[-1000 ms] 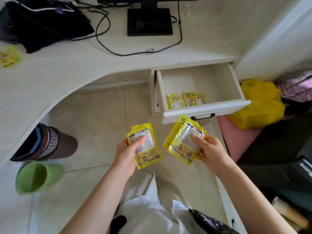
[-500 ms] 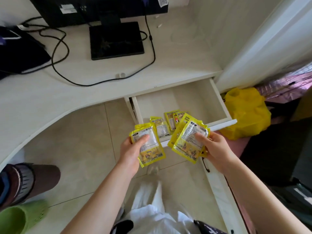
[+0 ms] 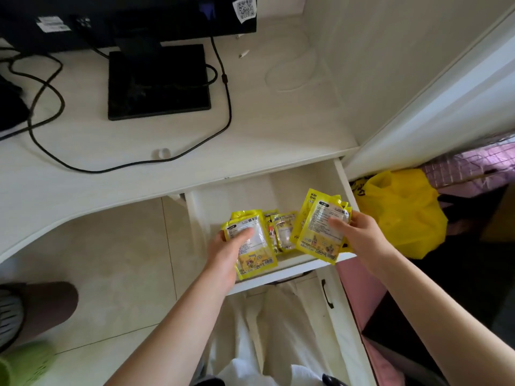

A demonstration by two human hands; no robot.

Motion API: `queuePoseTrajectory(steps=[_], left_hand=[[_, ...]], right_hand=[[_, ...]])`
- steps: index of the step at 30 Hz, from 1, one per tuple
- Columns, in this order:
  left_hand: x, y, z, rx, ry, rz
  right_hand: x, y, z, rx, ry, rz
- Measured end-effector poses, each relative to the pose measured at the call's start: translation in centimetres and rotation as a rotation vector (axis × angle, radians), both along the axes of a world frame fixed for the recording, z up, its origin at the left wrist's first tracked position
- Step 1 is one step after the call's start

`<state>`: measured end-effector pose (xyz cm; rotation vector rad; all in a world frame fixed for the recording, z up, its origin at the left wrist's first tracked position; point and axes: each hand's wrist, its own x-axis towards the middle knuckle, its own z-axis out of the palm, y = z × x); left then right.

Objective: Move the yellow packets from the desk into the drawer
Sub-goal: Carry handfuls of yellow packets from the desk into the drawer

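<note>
While loose packets lie inside the open drawer, one yellow packet is pinched by the left hand and several fanned packets are gripped by the right hand.

I am looking at a home study corner, a desk nook in what seems a bedroom. The white counter carries a black monitor on its square stand, with black cables trailing over it. An open drawer sits under the counter at the right. The floor is pale tile. Far right, a yellow plastic bag lies beside pink checked fabric, possibly bedding, though blurred.
</note>
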<state>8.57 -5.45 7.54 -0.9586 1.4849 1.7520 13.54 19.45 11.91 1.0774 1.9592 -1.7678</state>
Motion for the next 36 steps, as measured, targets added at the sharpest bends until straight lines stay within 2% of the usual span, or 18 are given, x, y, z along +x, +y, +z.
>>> queuePoseTrajectory(steps=[6,10,16,25,30,36], left_hand=[[-1.1,4.5,-2.1,0.004,-0.065,0.081],[-1.4,6.5,-4.5,-0.067,-0.074,0.155],[-1.7,9.1,-7.7,-0.216,-0.122,0.037],[-1.5,11.8,-11.1,-0.399,-0.086,-0.263],[-1.4,12.4,-10.7,-0.418,-0.017,-0.295],[-1.0,11.9,-11.5,-0.465,0.096,-0.405]], right_hand=[[-2.6,4.0,-3.1,-0.030,-0.113,0.103],[-4.4,4.8,-5.8,0.076,-0.139,0.197],[-6.2,5.1,-9.6,0.147,-0.213,0.345],[-6.9,5.3,-14.3,0.183,-0.364,0.391],[-6.8,5.4,-15.0,0.200,-0.386,0.420],[-6.7,5.4,-15.4,0.319,-0.399,0.518]])
